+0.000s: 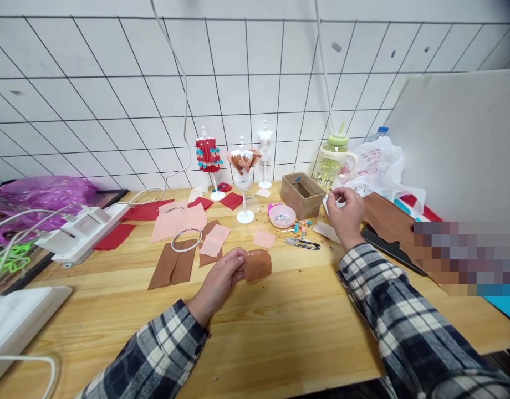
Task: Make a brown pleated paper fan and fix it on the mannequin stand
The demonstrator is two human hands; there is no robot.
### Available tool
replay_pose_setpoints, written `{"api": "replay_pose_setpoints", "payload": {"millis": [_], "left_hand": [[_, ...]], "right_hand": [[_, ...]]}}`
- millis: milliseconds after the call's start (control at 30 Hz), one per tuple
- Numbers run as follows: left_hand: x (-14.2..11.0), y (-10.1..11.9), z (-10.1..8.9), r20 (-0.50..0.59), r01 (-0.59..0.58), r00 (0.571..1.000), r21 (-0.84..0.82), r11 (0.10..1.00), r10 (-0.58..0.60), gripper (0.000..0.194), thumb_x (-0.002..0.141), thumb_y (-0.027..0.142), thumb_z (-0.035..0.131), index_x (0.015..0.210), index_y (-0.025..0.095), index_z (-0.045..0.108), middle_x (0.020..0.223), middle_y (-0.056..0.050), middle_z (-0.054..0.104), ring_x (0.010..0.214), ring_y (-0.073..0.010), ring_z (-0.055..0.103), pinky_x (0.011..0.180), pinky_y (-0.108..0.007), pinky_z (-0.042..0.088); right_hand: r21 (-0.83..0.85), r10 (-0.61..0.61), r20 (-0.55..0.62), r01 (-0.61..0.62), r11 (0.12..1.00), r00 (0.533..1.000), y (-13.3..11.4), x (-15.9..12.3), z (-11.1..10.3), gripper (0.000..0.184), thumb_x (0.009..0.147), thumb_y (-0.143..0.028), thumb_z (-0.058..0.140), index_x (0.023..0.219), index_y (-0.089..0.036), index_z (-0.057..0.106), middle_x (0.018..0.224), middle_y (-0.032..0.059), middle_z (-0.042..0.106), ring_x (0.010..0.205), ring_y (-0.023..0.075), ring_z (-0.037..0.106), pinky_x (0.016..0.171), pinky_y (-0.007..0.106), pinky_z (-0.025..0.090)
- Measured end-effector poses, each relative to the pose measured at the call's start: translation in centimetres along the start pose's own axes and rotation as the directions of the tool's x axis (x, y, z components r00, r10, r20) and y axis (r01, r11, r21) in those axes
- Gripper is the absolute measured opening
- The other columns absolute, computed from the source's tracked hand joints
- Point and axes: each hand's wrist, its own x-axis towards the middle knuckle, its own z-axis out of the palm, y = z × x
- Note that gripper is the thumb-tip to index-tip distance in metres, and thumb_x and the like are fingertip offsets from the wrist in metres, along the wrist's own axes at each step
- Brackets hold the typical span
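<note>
Between the thumb and fingers of my left hand [225,271] is a small brown fabric piece [258,265], with small white marks along its top edge. My right hand [347,209] is raised off to the right with its fingertips pinched together; whatever is in the pinch is too small to make out. Thread snips [302,244] lie beyond the fabric, near a pink bowl [282,216] of tiny shiny bits. A mini dress form [243,180] behind wears a brown and peach zigzag collar. Another dress form [209,155] carries a red dress with blue bows.
Brown fabric [172,269], peach fabric [180,221] and a metal hoop [187,240] lie at left. A power strip [82,235] with cables is further left. A cardboard box [304,195] and a green-lidded jug [333,160] stand at the back right.
</note>
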Motion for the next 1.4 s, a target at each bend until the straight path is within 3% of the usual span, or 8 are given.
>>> {"api": "replay_pose_setpoints", "payload": {"millis": [500, 600, 700, 800, 900, 1000, 1200, 1400], "left_hand": [[0.4, 0.0, -0.2, 0.139, -0.041, 0.99, 0.447, 0.893, -0.024, 0.026, 0.083, 0.044, 0.055, 0.077, 0.02, 0.054, 0.066, 0.004, 0.047, 0.061, -0.0129, 0.041, 0.056, -0.024, 0.033], [0.4, -0.1, -0.3, 0.121, -0.033, 0.992, 0.425, 0.905, -0.02, 0.024, 0.084, 0.043, 0.055, 0.078, 0.02, 0.054, 0.065, 0.004, 0.046, 0.059, -0.0124, 0.04, 0.055, -0.024, 0.033], [0.4, -0.3, -0.5, 0.107, -0.035, 0.994, 0.404, 0.914, -0.01, 0.022, 0.084, 0.041, 0.055, 0.079, 0.02, 0.054, 0.064, 0.004, 0.046, 0.057, -0.0116, 0.038, 0.053, -0.023, 0.032], [0.5, -0.4, -0.8, 0.098, -0.057, 0.995, 0.395, 0.917, 0.019, 0.021, 0.084, 0.041, 0.055, 0.08, 0.02, 0.054, 0.067, 0.003, 0.049, 0.06, -0.0125, 0.042, 0.055, -0.023, 0.035], [0.5, -0.1, -0.9, 0.084, -0.098, 0.994, 0.415, 0.904, 0.069, 0.021, 0.084, 0.041, 0.054, 0.081, 0.02, 0.055, 0.071, 0.001, 0.053, 0.067, -0.0145, 0.048, 0.06, -0.025, 0.039], [0.5, 0.2, -1.0, 0.056, -0.117, 0.993, 0.433, 0.894, 0.103, 0.022, 0.085, 0.041, 0.053, 0.08, 0.02, 0.056, 0.072, 0.001, 0.055, 0.07, -0.0158, 0.051, 0.064, -0.026, 0.042], [0.7, 0.2, -0.9, 0.033, -0.172, 0.982, 0.549, 0.818, 0.184, 0.024, 0.085, 0.041, 0.054, 0.078, 0.02, 0.059, 0.074, 0.0, 0.06, 0.074, -0.0175, 0.054, 0.069, -0.028, 0.043], [0.9, 0.9, -1.8, -0.011, -0.217, 0.964, 0.553, 0.805, 0.267, 0.022, 0.082, 0.034, 0.058, 0.097, 0.019, 0.06, 0.085, -0.004, 0.068, 0.084, -0.0204, 0.062, 0.078, -0.032, 0.046]], "right_hand": [[-0.253, -0.081, 0.286, 0.157, 0.955, 0.955, 0.3, -1.6, 2.3, 0.043, 0.093, -0.026, 0.039, 0.128, -0.018, 0.062, 0.096, 0.0144, 0.063, 0.091, 0.0279, 0.053, 0.078, 0.04, 0.038], [-0.169, -0.069, 0.241, 0.112, 0.979, 0.968, -1.1, -2.0, 1.3, 0.052, 0.09, -0.024, 0.042, 0.14, -0.015, 0.049, 0.106, 0.016, 0.062, 0.099, 0.0292, 0.054, 0.085, 0.043, 0.041], [0.131, -0.105, 0.307, 0.068, 0.989, 0.946, -4.1, -3.1, -0.2, 0.04, 0.089, -0.03, 0.047, 0.125, -0.016, 0.062, 0.103, 0.013, 0.065, 0.101, 0.0266, 0.056, 0.092, 0.042, 0.042], [0.417, -0.058, 0.624, -0.269, 0.868, 0.779, -8.0, -4.9, -1.6, 0.033, 0.09, -0.041, 0.052, 0.108, -0.02, 0.069, 0.108, 0.0108, 0.067, 0.099, 0.0238, 0.059, 0.081, 0.037, 0.049], [0.404, -0.166, 0.91, -0.719, 0.566, 0.38, -10.6, -7.0, -2.1, 0.044, 0.089, -0.053, 0.051, 0.114, -0.02, 0.066, 0.118, 0.0108, 0.066, 0.107, 0.023, 0.06, 0.073, 0.031, 0.053], [0.25, -0.209, 0.962, -0.87, 0.426, 0.174, -11.5, -8.6, -1.9, 0.046, 0.08, -0.054, 0.066, 0.106, -0.016, 0.067, 0.099, 0.0075, 0.069, 0.086, 0.0174, 0.064, 0.066, 0.027, 0.053], [0.161, -0.045, 0.987, -0.928, 0.336, 0.155, -11.3, -9.6, -1.1, 0.05, 0.062, -0.028, 0.084, 0.105, -0.018, 0.061, 0.067, -0.006, 0.058, 0.059, 0.0097, 0.058, 0.052, 0.022, 0.052], [0.109, 0.061, 0.987, -0.897, 0.428, 0.148, -10.9, -9.4, -1.0, 0.051, 0.065, -0.017, 0.078, 0.11, -0.021, 0.056, 0.062, -0.0094, 0.054, 0.051, 0.0097, 0.057, 0.047, 0.024, 0.054]]}}
